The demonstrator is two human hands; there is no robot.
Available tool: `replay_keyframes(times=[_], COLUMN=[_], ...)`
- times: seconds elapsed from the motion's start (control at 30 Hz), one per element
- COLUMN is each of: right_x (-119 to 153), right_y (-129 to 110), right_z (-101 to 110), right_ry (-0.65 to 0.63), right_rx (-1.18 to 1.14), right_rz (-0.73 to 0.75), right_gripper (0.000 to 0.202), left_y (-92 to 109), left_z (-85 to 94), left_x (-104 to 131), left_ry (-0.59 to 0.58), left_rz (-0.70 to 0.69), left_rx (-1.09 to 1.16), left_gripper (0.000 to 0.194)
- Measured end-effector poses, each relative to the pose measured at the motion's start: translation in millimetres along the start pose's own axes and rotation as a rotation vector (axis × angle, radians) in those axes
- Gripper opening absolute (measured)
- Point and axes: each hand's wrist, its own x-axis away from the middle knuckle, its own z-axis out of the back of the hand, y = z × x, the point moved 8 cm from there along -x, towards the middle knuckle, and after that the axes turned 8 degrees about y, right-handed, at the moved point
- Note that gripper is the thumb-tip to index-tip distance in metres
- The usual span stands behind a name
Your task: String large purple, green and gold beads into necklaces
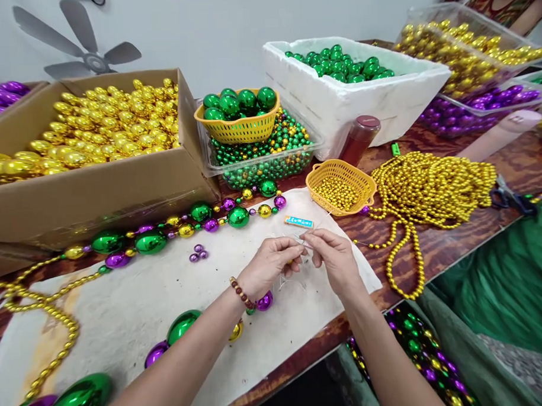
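Left hand, right hand pinch one thin clear thread above white sheet on brown wooden desk. Beyond: two yellow plastic baskets, one white foam box, one dark-red cylindrical bottle.

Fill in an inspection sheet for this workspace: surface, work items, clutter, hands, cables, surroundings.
Surface: white sheet, specked and partly stained brown, on a reddish-brown table.
Work items: strung beads in green, purple and gold on the sheet; a few small purple beads; a yellow basket of small gold beads.
Clutter: small blue-and-orange packet, red-lidded bottle, scissors, heap of gold strands.
Hands: left hand and right hand close together, fingertips pinched; what they pinch is too small to tell.
Cables: nothing seen.
Surroundings: cardboard box of gold beads, white foam box of green ones, fan, another person partly visible upper right.
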Motion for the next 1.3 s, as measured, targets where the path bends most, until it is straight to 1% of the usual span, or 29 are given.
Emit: replay_keyframes(times=[0.1,0.13,0.17,0.2,0.27,0.3,0.33,0.4,0.47,0.53,0.63,0.7,0.73,0.83,0.93,1.0,1.1,1.17,1.23,1.3], right_x=[-6,-6,-5,-2,6,9,11,11,5,-4,-17,-21,-22,-27,-32,-35,-39,-40,-40,-37], right_y=[-2,-1,1,3,5,5,4,0,-8,-22,-51,-68,-73,-78,-76,-75,-73,-73,-74,-74], right_z=[17,20,18,13,1,-4,-6,-4,4,19,49,60,62,59,54,50,38,26,11,-4], right_ry=[0.168,0.179,0.147,0.083,-0.048,-0.083,-0.094,-0.069,-0.04,0.011,0.127,0.15,0.135,0.054,0.0,-0.025,-0.065,-0.087,-0.115,-0.149], right_rx=[-0.256,-0.327,-0.372,-0.387,-0.363,-0.355,-0.362,-0.417,-0.488,-0.523,-0.452,-0.353,-0.314,-0.302,-0.34,-0.335,-0.329,-0.331,-0.321,-0.302], right_rz=[-0.006,-0.023,-0.048,-0.078,-0.117,-0.124,-0.125,-0.132,-0.156,-0.138,0.008,0.102,0.126,0.12,0.076,0.059,0.045,0.039,0.035,0.031], right_gripper=[0.014,0.013,0.011,0.01,0.01,0.01,0.011,0.012,0.011,0.011,0.011,0.011,0.011,0.011,0.016,0.015,0.014,0.015,0.017,0.018], left_y=[1,1,2,3,6,8,9,11,10,6,-3,-8,-10,-12,-9,-9,-12,-11,-3,16], left_z=[1.6,2.7,3.3,3.3,1.0,-1.2,-3.4,-5.4,-3.9,-0.1,6.4,8.4,8.4,7.2,6.8,6.8,6.6,6.9,9.4,14.2], left_x=[0,0,0,0,1,1,2,4,6,7,9,9,10,12,15,16,15,13,14,19], left_ry=[-0.018,-0.018,-0.019,-0.022,-0.04,-0.058,-0.076,-0.101,-0.114,-0.123,-0.127,-0.131,-0.135,-0.139,-0.125,-0.12,-0.119,-0.104,-0.046,0.08], left_rz=[0.005,0.009,0.012,0.012,0.006,0.001,-0.004,-0.008,-0.019,-0.031,-0.049,-0.055,-0.057,-0.064,-0.093,-0.114,-0.139,-0.158,-0.2,-0.304], left_rx=[-0.084,-0.099,-0.109,-0.114,-0.117,-0.117,-0.12,-0.142,-0.197,-0.267,-0.34,-0.355,-0.356,-0.356,-0.366,-0.395,-0.424,-0.399,-0.368,-0.373], left_gripper=[0.025,0.025,0.025,0.025,0.025,0.025,0.025,0.024,0.024,0.024,0.023,0.023,0.022,0.022,0.021,0.022,0.025,0.024,0.024,0.029])
